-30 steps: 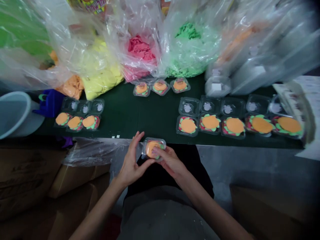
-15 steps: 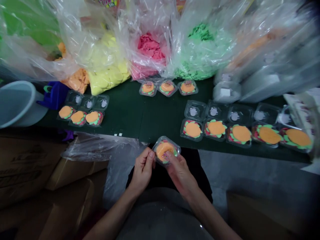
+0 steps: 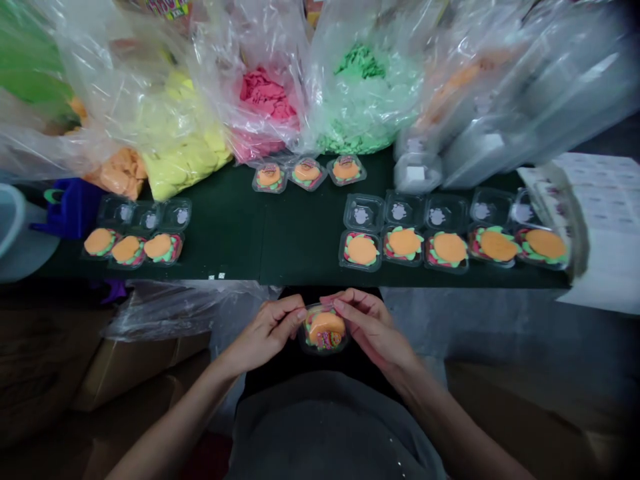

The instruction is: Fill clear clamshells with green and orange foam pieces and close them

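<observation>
Between my two hands, just off the near edge of the table, is a closed clear plastic box (image 3: 324,330) with a burger-shaped piece in orange, green and red inside and a colourful label on its lid. My left hand (image 3: 273,328) pinches its left edge between thumb and fingers. On the upper right side, my right hand (image 3: 373,327) grips the rim, thumb at the top edge. Three closed burger boxes (image 3: 306,173) stand at the back of the table. Several lid-open burger boxes (image 3: 361,250) form a row on the right.
Three more open burger boxes (image 3: 127,250) sit at the left beside a blue holder (image 3: 75,210) and a pale tub (image 3: 25,233). Bags of yellow (image 3: 187,150), pink (image 3: 267,100) and green pieces (image 3: 357,100) line the back. Stacked clear boxes (image 3: 417,173) and label sheets (image 3: 605,227) are at right.
The held box has come lower and turned, its label now facing the near side. My right thumb has moved from the lid to the upper edge. The view has shifted right.
</observation>
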Motion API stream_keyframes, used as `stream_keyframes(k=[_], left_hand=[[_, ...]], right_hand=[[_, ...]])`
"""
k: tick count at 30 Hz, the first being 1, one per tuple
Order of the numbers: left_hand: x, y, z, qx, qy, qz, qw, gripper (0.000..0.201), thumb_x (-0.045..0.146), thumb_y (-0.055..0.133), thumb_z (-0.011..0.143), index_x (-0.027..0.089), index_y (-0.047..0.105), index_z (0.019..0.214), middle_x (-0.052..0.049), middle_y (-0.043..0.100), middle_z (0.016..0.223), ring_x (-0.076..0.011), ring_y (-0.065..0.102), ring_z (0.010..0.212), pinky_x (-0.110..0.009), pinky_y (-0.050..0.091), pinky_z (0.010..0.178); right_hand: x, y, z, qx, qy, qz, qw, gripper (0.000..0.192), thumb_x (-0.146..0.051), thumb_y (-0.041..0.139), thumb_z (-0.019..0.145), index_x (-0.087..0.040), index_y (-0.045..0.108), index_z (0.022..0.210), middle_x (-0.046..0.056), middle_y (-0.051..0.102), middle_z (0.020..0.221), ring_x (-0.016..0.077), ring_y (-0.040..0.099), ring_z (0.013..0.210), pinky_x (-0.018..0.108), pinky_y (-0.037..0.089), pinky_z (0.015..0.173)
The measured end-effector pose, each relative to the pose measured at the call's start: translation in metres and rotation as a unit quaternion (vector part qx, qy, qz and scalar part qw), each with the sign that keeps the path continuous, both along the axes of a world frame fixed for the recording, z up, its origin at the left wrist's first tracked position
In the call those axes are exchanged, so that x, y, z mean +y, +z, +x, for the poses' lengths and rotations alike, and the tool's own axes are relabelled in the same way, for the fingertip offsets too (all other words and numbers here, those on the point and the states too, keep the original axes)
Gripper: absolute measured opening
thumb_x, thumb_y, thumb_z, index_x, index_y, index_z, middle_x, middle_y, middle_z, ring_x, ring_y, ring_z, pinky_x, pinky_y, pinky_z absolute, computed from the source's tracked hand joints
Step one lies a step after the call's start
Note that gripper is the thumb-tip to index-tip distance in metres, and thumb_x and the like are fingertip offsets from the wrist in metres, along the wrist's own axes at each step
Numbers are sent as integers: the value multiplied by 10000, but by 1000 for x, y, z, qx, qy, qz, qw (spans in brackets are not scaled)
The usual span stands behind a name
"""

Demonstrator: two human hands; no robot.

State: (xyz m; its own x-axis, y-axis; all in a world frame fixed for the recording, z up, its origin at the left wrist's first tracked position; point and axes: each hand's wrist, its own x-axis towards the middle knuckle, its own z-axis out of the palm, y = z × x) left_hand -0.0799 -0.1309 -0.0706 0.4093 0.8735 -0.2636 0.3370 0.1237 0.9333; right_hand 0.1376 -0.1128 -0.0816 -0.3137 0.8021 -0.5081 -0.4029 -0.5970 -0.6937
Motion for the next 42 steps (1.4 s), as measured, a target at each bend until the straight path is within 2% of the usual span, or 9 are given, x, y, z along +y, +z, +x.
stream_keyframes(k=[4,8,11,18,25,27,33,39,42], left_hand=[[8,-4,7,-9,-36,-49,998,405,443,424,1047,183,503,748,31,471,682,-116,444,641,-247,337,612],[28,3,17,-12,-109,-47,993,380,381,451,1027,185,477,703,43,399,644,-109,378,613,-245,294,582],[35,3,27,-25,-97,-57,993,378,396,472,1014,186,480,699,46,390,639,-108,360,607,-241,293,575],[-17,-13,50,-3,92,-39,995,400,456,451,1038,183,504,751,30,467,679,-115,426,641,-245,324,610],[-49,-24,63,-11,200,-60,978,433,482,415,1050,198,419,723,38,388,647,-115,357,605,-251,286,577],[-42,-25,58,-13,183,-64,981,433,478,418,1048,199,401,717,42,356,645,-112,329,598,-249,262,559],[1,-16,37,-37,10,-86,996,434,486,473,1021,186,457,707,37,369,651,-112,334,615,-236,269,555],[-16,-25,60,-28,140,-41,989,410,481,452,1038,189,454,750,39,420,677,-113,391,640,-243,312,609],[-37,-30,69,-70,170,-80,980,402,483,419,1054,197,441,773,44,432,662,-111,399,623,-249,325,616]], right_hand=[[-8,-13,11,0,2,-18,1000,224,-378,888,737,-209,742,747,44,805,931,171,708,838,310,535,819],[-5,-10,25,-26,139,7,990,247,-351,887,739,-210,759,897,22,771,895,163,686,818,272,517,745],[-4,-7,28,-54,175,27,983,350,-349,896,721,-214,774,1020,17,761,884,159,667,773,268,513,710],[-22,-17,18,-61,-69,-32,995,351,-414,897,707,-257,783,1000,50,787,987,222,699,838,365,553,785],[-36,-17,7,-43,-87,-54,994,327,-420,877,737,-252,743,984,29,749,875,195,671,780,329,546,731],[-34,-18,14,-25,-69,-62,995,303,-418,866,755,-252,724,966,14,737,867,174,665,765,298,541,706],[-18,-17,32,-31,122,-28,992,352,-345,895,716,-223,723,998,8,734,901,167,662,788,292,551,726],[-16,-17,11,-32,-85,-47,995,327,-394,878,726,-251,737,985,19,760,944,198,687,830,350,557,801],[-18,-18,5,-43,-121,-44,991,330,-383,885,721,-256,739,989,21,764,957,201,690,853,348,552,809]])
